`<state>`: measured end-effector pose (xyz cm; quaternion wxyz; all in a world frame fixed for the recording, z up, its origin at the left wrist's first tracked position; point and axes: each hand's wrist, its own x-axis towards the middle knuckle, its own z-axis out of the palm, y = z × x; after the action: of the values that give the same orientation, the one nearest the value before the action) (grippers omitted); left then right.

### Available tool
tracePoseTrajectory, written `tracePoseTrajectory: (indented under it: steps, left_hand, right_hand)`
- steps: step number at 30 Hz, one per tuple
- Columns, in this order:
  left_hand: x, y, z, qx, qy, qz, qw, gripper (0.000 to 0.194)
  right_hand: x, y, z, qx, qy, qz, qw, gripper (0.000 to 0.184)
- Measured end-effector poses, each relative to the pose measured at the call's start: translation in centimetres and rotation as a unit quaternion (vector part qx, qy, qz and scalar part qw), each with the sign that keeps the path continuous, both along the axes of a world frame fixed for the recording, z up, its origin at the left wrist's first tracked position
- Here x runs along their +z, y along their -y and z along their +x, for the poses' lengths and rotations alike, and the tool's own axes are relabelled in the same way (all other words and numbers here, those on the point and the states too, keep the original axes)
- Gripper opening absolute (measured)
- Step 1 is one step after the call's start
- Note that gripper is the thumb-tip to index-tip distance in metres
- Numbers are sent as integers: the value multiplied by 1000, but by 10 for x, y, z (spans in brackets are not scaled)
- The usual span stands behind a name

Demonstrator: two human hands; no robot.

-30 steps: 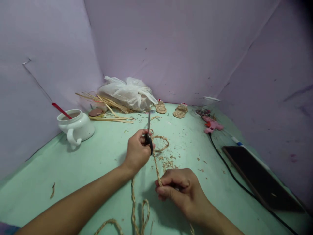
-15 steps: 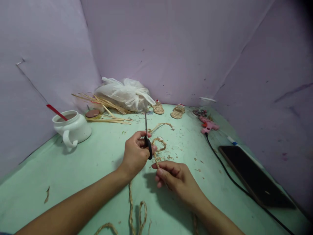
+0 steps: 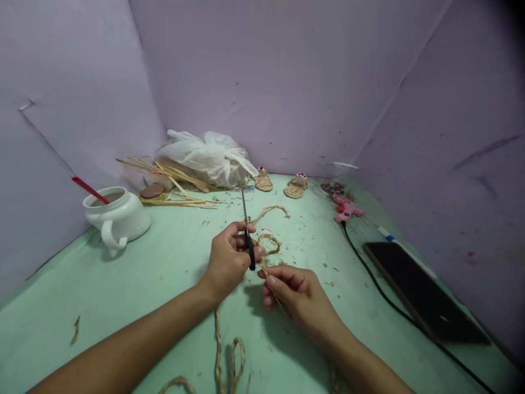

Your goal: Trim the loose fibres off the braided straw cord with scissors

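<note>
A pair of black-handled scissors is held in my left hand, blades pointing away from me. The same hand's thumb and fingers also pinch a braided straw cord, which curls in a small loop beyond the fingertips. My right hand is closed on the cord a little nearer to me, between thumb and forefinger. More of the cord lies in bends on the table below my hands. Another curved piece of cord rests past the scissors; whether it joins the held cord I cannot tell.
Two small woven sandals stand at the back beside a white plastic bag and straw strips. At left is a white pot with a red-handled tool. A pink glue gun, its black cable and a dark phone lie right.
The view has shifted slightly, so the background sits a little further left. Both hands keep their grip on the cord, with the right hand turned slightly.
</note>
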<state>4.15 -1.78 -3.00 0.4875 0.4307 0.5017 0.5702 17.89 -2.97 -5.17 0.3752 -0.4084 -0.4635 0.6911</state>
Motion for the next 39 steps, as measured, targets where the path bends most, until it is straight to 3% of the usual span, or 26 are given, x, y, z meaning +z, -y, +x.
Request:
tracePoseTrajectory:
  steps: [5, 7, 9, 11, 12, 14, 17, 19, 21, 27, 34, 39]
  left_hand:
    - [-2, -3, 2, -23, -13, -8, 1000, 38]
    - [-2, -4, 1, -64, -41, -25, 997, 35]
    - [-1, -2, -4, -104, -107, -20, 989, 30]
    - [2, 0, -12, -116, -231, 44, 965, 27]
    - [3, 2, -17, -114, -309, 95, 939, 27]
    - [3, 5, -25, -117, -460, 196, 858, 32]
    - [1, 8, -32, -129, -601, 255, 747, 43]
    - [-3, 7, -32, -138, -657, 249, 698, 48]
    - [-6, 6, -30, -139, -686, 242, 671, 51]
    - [-7, 5, -29, -146, -705, 226, 656, 54]
    - [-4, 6, -30, -185, -703, 190, 660, 57]
    - [-5, 6, -30, -197, -694, 189, 666, 59]
  right_hand:
    - [1, 1, 0, -40, -20, -35, 998, 28]
    - [2, 1, 0, -61, -29, -25, 997, 27]
    - [4, -1, 2, -91, -50, -33, 994, 25]
    - [6, -5, 5, -122, -72, -62, 988, 25]
    - [7, -7, 7, -138, -81, -76, 984, 25]
    - [9, -10, 10, -159, -92, -90, 979, 25]
    - [9, -12, 14, -163, -97, -79, 979, 25]
    - [9, -13, 15, -159, -98, -69, 980, 26]
    - [7, -12, 15, -160, -98, -60, 980, 27]
    - [7, -12, 14, -157, -89, -34, 983, 30]
    - [14, -9, 13, -144, -8, 21, 989, 17]
    - [13, -9, 13, -144, -2, 40, 989, 15]
